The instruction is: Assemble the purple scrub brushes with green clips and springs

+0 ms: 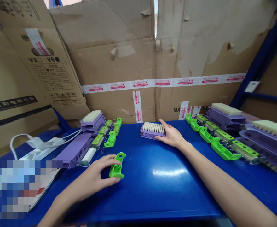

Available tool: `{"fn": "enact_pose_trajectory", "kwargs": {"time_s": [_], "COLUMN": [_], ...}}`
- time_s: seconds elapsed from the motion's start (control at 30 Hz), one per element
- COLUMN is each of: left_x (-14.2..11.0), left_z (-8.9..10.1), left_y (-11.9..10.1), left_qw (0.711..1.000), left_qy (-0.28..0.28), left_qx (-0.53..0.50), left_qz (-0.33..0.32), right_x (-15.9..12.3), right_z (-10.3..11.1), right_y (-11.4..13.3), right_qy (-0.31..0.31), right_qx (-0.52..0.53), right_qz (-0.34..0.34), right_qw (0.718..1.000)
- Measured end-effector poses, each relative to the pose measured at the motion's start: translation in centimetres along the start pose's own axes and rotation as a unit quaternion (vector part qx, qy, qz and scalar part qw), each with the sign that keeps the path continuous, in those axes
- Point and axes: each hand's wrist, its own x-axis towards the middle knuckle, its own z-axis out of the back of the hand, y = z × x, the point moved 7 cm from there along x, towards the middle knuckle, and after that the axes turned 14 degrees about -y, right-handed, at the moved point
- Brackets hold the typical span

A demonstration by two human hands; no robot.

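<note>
My left hand [94, 175] has its thumb and fingers around a bright green plastic bracket [116, 167], which has a raised lip and a hole at its far end. At the back middle of the blue table, my right hand [172, 135] grips the right end of a purple brush [152, 130], whose pale bristles point up. Left of centre are more green brackets [110, 139], with coil springs [102, 148] beside them. A green-topped block [98, 140] stands in the row next to these. Part of the held bracket is hidden behind my fingers.
Purple brush parts [75, 148] lie at left, beside a white power strip [42, 148] with cables. At right are a row of green brackets [206, 135] and stacked purple brushes [225, 116]. Cardboard [119, 63] walls the back; a blue metal post [258, 60] rises at right.
</note>
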Motion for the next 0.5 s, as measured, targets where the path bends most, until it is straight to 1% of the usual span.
{"fn": "enact_pose_trajectory", "kwargs": {"time_s": [0.07,0.13,0.2,0.37,0.43,0.5], "left_x": [-1.3,-1.7,-1.7,-1.7,-1.8,-1.8], "left_z": [0.2,0.8,1.3,2.2,2.4,2.4], "left_y": [0.9,1.6,2.2,3.6,3.5,3.2], "left_qw": [0.999,0.997,0.994,0.986,0.983,0.982], "left_qy": [-0.028,-0.068,-0.093,-0.128,-0.131,-0.122], "left_qx": [0.022,0.041,0.056,0.107,0.127,0.136], "left_qz": [0.002,-0.014,-0.029,-0.025,-0.029,-0.037], "right_x": [0.0,-0.1,-0.1,-0.2,-0.1,-0.1], "right_z": [-0.1,-0.1,-0.1,0.0,0.0,0.0], "right_y": [0.0,-0.1,-0.1,0.0,0.0,0.0], "right_qy": [-0.002,-0.003,0.0,0.006,0.001,0.0], "right_qx": [0.001,-0.001,-0.006,-0.007,-0.005,-0.007], "right_qz": [-0.001,-0.004,-0.008,-0.006,-0.005,-0.007], "right_qw": [1.0,1.0,1.0,1.0,1.0,1.0]}}
